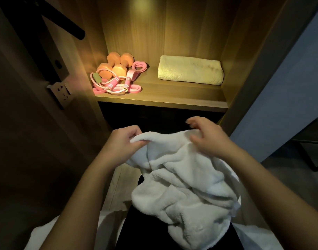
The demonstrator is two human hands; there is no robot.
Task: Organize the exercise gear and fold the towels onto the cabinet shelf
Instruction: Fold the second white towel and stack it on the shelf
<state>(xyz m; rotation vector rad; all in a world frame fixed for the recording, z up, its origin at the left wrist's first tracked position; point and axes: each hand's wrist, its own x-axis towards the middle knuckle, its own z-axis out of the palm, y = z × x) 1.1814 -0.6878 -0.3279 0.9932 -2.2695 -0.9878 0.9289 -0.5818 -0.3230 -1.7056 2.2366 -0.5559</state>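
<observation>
L hand point(124, 141) closed in a pinch on top-left edge of white towel point(181, 186), fold of cloth btw thumb and curled fingers. R hand point(206, 138) laid on top-right edge of same towel: thumb and heel of palm on the cloth, fingers half-curled and spread, tips lifted clear, no pinch seen. Both forearms bare, reaching fwd from bottom of view. Towel fluffy, crumpled, unfolded, bunched from the hands down over a dark-clothed lap, in front of and below the shelf point(163, 100), not on it.

Shelf wood-grain, lit warm from above, inside open cabinet point(172, 24). R side: folded towel point(189, 70), cream, lying flat near the back wall. L side: two orange dumbbells point(115, 64) side by side at the back; skipping rope point(118, 83) w/ pink handles coiled just in front, touching them; pink band point(139, 66) w/ loop grip beside the dumbbells, btw them and the folded towel. Gear and folded towel apart.

Room dim. Socket plate point(61, 91) on dark panel at L. Blue wall point(289, 87) to R of cabinet. Strip of pale wood floor point(118, 186) below L forearm.
</observation>
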